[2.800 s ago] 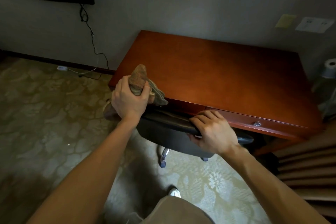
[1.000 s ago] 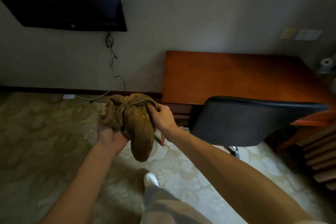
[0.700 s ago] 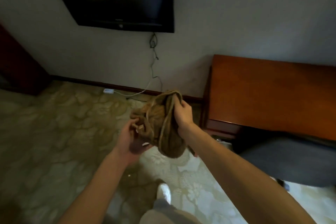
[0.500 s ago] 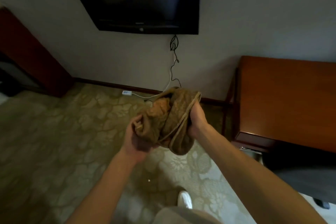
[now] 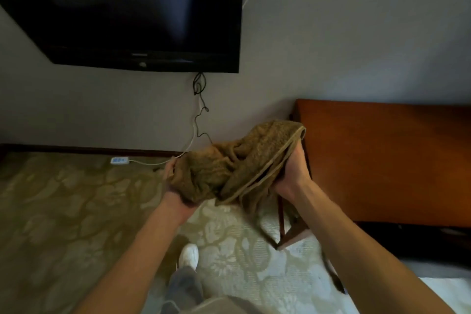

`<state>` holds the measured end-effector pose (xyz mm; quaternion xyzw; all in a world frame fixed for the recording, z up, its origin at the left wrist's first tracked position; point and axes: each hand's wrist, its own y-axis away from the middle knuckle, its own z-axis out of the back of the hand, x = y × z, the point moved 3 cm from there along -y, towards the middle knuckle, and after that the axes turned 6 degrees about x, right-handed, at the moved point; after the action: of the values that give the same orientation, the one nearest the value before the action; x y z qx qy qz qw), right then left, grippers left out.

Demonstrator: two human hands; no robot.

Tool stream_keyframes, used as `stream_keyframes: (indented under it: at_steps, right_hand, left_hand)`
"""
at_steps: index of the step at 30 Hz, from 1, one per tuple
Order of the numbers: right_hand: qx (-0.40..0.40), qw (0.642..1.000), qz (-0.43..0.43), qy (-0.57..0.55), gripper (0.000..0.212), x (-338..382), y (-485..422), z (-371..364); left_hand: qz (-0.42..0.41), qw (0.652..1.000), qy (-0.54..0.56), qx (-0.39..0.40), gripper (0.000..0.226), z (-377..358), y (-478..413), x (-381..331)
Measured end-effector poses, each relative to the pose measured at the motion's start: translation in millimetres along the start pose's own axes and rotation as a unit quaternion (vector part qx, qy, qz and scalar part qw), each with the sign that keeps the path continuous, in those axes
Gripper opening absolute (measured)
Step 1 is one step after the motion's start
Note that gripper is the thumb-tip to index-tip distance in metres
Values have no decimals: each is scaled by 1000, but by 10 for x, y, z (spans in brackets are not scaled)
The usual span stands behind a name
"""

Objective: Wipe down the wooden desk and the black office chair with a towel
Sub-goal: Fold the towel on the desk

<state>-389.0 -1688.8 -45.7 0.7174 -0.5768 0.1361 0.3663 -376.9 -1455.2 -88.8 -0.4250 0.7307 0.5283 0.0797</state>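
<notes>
Grey wall is filling the back of the room, and a flowery carpet [image 5: 63, 211] is covering the floor. Up at 11 o'clock a big black TV [image 5: 142, 7] is hanging on the wall. A small white plug box [image 5: 119, 160] is lying on the floor at 9 o'clock. A thin cable [image 5: 200, 109] is dangling down under the TV, close to 12 o'clock.

Right in the middle, the person is holding a brown towel [image 5: 229, 168] up in the air with both hands. The left hand [image 5: 175, 194] is cupping the left end from below, with its fingers curling up round the cloth. The right hand [image 5: 293, 173] is gripping the right end, with its fingers wrapping round the bunched edge. A loose bit is hanging down between the two arms. A white shoe [image 5: 188, 255] is peeking out at 6 o'clock.

Over at 3 o'clock the wooden desk [image 5: 382, 160] is standing against the wall, just beside the right hand. The towel is not touching it.

The towel is looking soft, light and floppy, so I think it is not going to break or slip away. Scrunching it into a fat pad in one hand, with a flat side facing the wood, is probably the best way to hold it.
</notes>
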Motion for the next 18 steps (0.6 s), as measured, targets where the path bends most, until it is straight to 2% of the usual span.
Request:
stream_keyframes:
  at_steps: [2, 4, 6, 8, 10, 12, 13, 16, 18]
  right_hand:
    - [-69, 996, 44, 25, 68, 160, -183, -25]
    - [-120, 988, 85, 47, 56, 342, -359, -96]
    - [-151, 980, 114, 60, 50, 464, -496, -250]
    - [-175, 971, 131, 101, 48, 532, -634, -423]
    - [-195, 957, 151, 152, 46, 615, -739, -595]
    - [-226, 936, 166, 212, 46, 667, -843, -692]
    - [-237, 925, 172, 241, 46, 681, -878, -717]
    - [-293, 893, 174, 295, 48, 876, -927, -667]
    - [-323, 876, 190, 302, 38, 1077, -923, -553]
  left_hand:
    - [68, 991, -30, 109, 62, -117, -370, -92]
    - [111, 986, -71, 103, 61, -273, -696, -259]
    - [124, 969, -183, 109, 60, -441, -916, -374]
    - [43, 933, -325, 147, 57, -646, -983, -542]
    - [-85, 868, -415, 258, 58, -985, -1021, -704]
    - [-108, 811, -433, 378, 57, -1340, -994, -740]
    - [-117, 792, -440, 407, 54, -1492, -1003, -742]
    - [-187, 750, -455, 443, 26, -1842, -1151, -775]
    - [-212, 720, -462, 472, 15, -2062, -1265, -787]
